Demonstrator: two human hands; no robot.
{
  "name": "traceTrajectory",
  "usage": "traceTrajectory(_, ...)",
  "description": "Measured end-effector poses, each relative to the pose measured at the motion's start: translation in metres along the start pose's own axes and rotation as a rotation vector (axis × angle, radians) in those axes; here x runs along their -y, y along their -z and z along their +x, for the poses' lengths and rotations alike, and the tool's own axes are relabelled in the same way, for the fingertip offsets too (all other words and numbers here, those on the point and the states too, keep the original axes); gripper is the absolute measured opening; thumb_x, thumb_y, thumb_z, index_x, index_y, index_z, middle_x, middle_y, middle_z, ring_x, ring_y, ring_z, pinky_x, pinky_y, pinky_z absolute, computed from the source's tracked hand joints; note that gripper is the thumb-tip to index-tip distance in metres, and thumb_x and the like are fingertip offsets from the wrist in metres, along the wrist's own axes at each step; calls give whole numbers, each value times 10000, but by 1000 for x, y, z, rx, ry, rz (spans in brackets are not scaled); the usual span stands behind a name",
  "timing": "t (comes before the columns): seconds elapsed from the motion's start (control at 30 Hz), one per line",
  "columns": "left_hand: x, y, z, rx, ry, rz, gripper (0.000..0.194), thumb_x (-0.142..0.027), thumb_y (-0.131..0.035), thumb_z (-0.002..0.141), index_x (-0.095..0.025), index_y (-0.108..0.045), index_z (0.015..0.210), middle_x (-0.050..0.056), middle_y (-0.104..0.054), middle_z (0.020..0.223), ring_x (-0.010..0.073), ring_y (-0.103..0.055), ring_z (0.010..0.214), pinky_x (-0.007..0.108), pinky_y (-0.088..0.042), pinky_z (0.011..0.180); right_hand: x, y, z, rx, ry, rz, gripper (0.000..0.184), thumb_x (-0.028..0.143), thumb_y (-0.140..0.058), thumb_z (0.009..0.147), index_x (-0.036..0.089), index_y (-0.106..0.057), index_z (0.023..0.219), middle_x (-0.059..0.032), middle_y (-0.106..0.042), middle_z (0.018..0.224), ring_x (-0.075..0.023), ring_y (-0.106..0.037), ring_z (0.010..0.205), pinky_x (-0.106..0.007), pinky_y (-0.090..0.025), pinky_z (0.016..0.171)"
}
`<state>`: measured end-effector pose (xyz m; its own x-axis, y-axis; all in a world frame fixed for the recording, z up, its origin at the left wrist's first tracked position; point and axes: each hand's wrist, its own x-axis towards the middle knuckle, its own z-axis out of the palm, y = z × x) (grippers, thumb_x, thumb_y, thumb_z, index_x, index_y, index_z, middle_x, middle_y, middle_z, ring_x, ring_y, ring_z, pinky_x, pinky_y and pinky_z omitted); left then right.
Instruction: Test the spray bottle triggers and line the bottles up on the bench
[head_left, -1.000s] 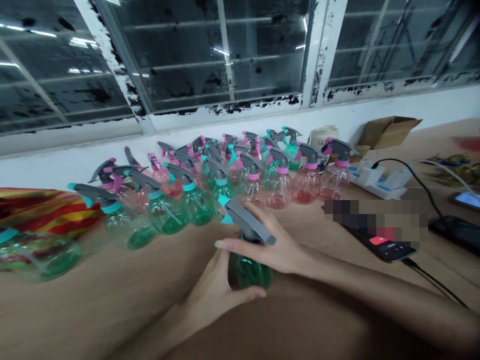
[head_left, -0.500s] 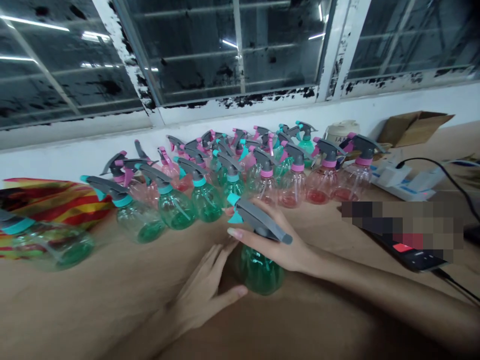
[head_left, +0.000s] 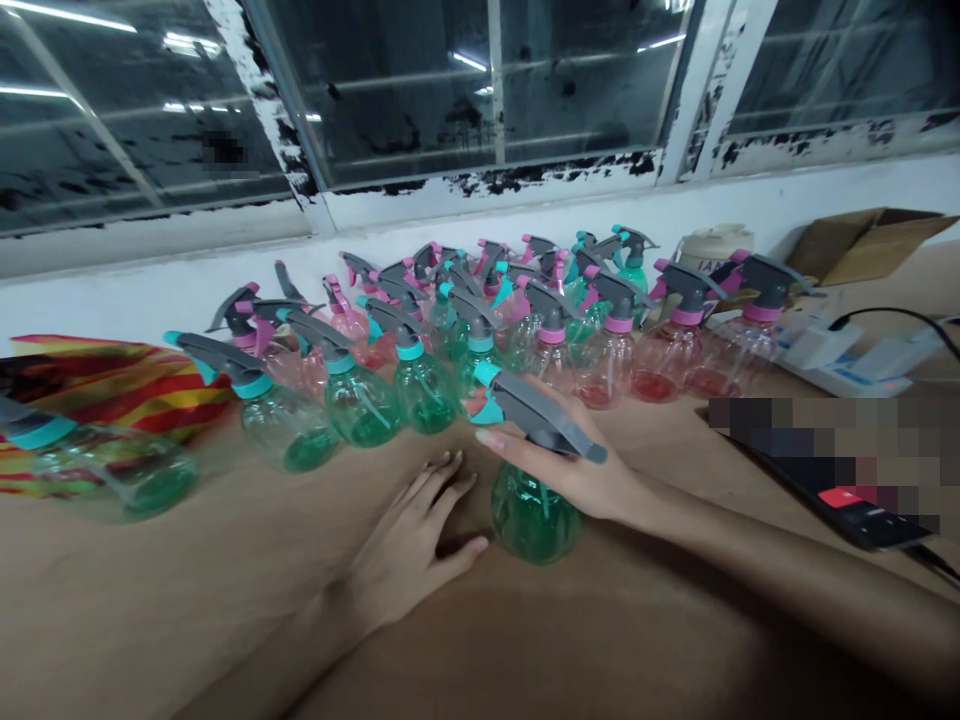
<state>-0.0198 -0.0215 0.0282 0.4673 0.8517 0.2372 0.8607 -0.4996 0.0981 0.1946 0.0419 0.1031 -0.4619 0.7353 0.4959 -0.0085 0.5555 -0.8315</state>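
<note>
A green, see-through spray bottle [head_left: 535, 515] with a grey and turquoise trigger head stands upright in front of me. My right hand [head_left: 574, 455] is wrapped around its neck, just under the trigger head. To the left of that bottle, my left hand [head_left: 420, 535] rests near the table top with its fingers spread, apart from the bottle and holding nothing. Beyond my hands are more green spray bottles [head_left: 365, 402], close to one another. Pink spray bottles [head_left: 660, 362] with pink collars stand among and to the right of them.
A phone [head_left: 810, 480] lies on the brown table [head_left: 247, 590] at the right, partly blurred out. Behind it are a power strip [head_left: 847, 370] with plugs and a cardboard box [head_left: 870, 245]. A red and yellow cloth [head_left: 150, 385] lies at the left, under windows along the wall.
My left hand has drawn slightly away from the bottle, leaving a wider gap. My right hand keeps its hold on the neck. The whole view has shifted a little.
</note>
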Motion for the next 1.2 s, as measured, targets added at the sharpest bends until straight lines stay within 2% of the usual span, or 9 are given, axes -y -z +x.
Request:
traceTrajectory(0.1,0,0,0,2,2,11,582,-456,-548,901,-172,-380,1380,147,-406,1434,326,-365,1322,510,-342,1055,0,0,0,13,-27,-16,336,350,-643,787,165,-615,1066,-28,-641,837,-159,-590,720,-302,-456,645)
traceTrajectory(0.3,0,-3,-2,3,8,31,594,-481,-545,896,-174,-390,1380,144,-374,1463,325,-355,1332,506,-328,1067,-1,2,-2,51,7,-17,364,381,-651,794,196,-605,1104,-25,-626,881,-180,-597,794,-320,-463,705)
traceTrajectory(0.43,-1,-2,-2,0,16,24,593,-485,-553,891,-182,-398,1377,133,-357,1480,315,-359,1333,497,-333,1067,-3,3,-2,41,24,-36,333,381,-676,778,202,-612,1052,-15,-625,835,-169,-586,728,-323,-452,676)
traceTrajectory(0.6,-3,1,0,16,16,23,601,-485,-551,892,-157,-404,1374,147,-376,1467,307,-360,1333,494,-329,1070,-4,2,-2,46,-10,-61,378,404,-660,786,210,-608,1107,-17,-613,824,-173,-563,711,-331,-436,655)
traceTrajectory(0.8,-5,2,0,28,31,7,586,-485,-555,887,-165,-428,1361,142,-403,1451,309,-371,1327,495,-335,1063,-4,2,-5,48,-69,-97,366,419,-657,781,240,-605,1096,57,-495,625,-107,-417,491,-284,-373,500)
traceTrajectory(1.03,-5,3,0,39,35,-9,591,-491,-558,885,-151,-435,1354,159,-393,1453,318,-356,1335,504,-335,1061,-7,3,-5,39,-45,-89,376,426,-658,780,257,-623,1114,8,-603,748,-147,-524,593,-321,-440,576)
traceTrajectory(1.2,-5,3,0,33,24,-5,594,-477,-557,891,-133,-429,1359,167,-381,1459,319,-346,1341,508,-328,1068,-7,3,-4,52,-58,-59,349,424,-649,790,250,-618,1092,15,-607,720,-131,-505,536,-311,-433,535)
